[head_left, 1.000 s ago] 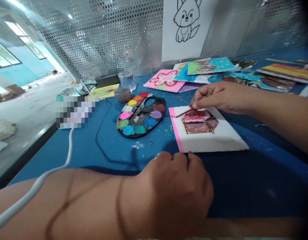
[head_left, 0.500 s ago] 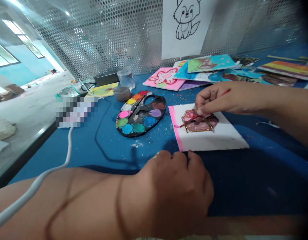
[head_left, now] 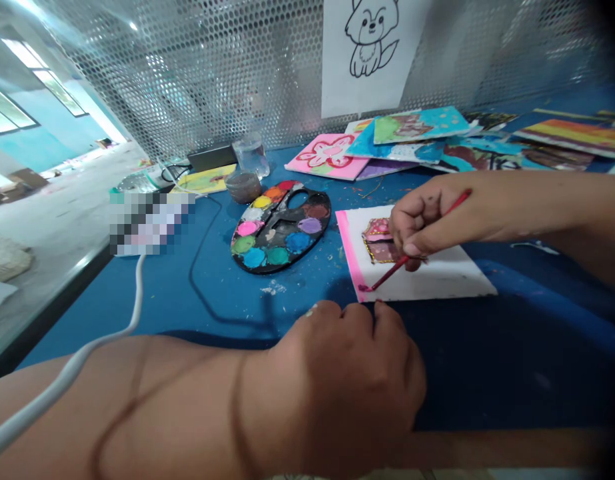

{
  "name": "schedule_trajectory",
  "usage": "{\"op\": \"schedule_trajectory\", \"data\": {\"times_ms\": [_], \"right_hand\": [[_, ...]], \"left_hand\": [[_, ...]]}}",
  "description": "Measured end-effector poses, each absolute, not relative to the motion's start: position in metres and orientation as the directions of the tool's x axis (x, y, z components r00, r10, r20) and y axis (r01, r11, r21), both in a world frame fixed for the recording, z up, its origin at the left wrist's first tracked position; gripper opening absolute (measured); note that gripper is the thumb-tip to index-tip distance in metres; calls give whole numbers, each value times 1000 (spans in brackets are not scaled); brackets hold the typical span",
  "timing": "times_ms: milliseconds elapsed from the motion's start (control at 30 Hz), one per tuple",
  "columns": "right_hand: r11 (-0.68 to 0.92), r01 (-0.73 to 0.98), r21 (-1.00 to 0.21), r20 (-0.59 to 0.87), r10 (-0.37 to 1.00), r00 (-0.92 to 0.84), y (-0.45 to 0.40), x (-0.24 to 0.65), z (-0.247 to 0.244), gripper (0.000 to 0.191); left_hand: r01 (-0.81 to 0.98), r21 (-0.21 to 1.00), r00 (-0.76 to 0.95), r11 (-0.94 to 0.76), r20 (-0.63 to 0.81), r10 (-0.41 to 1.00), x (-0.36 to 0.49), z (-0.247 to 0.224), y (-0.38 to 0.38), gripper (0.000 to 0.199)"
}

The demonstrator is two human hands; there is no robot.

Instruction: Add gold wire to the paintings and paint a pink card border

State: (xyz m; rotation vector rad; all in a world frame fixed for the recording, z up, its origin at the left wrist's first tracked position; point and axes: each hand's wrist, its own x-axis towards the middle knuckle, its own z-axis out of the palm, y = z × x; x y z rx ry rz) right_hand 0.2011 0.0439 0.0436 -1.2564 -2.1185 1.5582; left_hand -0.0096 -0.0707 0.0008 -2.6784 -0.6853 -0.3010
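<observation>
My right hand [head_left: 417, 217] is closed around a thin red paintbrush [head_left: 394, 270]. The brush tip touches the pink strip along the left edge of a white canvas [head_left: 437, 280], close to its near left corner. A brown and pink shape with a gold outline [head_left: 382, 250] is on the canvas, partly covered by my fingers. My left hand [head_left: 362, 373] rests with curled fingers at the canvas's near edge; whether anything is inside it is hidden. Left of the canvas lies a black paint palette [head_left: 287, 230] with several colours.
Several painted canvases [head_left: 412, 130] lie stacked at the back. A jar of murky water [head_left: 244, 188] and a clear cup [head_left: 252, 157] stand behind the palette. A fox drawing [head_left: 370, 67] hangs on the perforated metal screen [head_left: 212, 80]. A white cable [head_left: 137, 300] crosses at left.
My right hand has shifted slightly and the brush tip has moved down the pink strip toward the near corner, where a darker pink mark shows. My left hand has stayed still.
</observation>
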Motion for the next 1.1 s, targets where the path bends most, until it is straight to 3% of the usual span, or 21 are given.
{"op": "schedule_trajectory", "data": {"times_ms": [167, 267, 367, 833, 1100], "right_hand": [[1, 450, -893, -272, 795, -543, 49, 201, 41, 20], [-31, 284, -958, -123, 942, -313, 60, 199, 37, 19], [9, 163, -987, -19, 986, -167, 72, 197, 29, 14], [60, 444, -894, -9, 988, -152, 86, 206, 15, 19], [89, 445, -891, -41, 961, -275, 77, 205, 23, 26]], "left_hand": [[506, -291, 856, -812, 284, 431, -9, 3, -70, 26], [494, -299, 865, -816, 265, 426, -9, 5, -70, 27], [476, -308, 877, -824, 236, 418, -9, 5, -69, 27], [503, -313, 858, -806, 295, 421, -9, -3, -71, 28], [490, -320, 869, -811, 260, 422, -10, 2, -71, 27]]}}
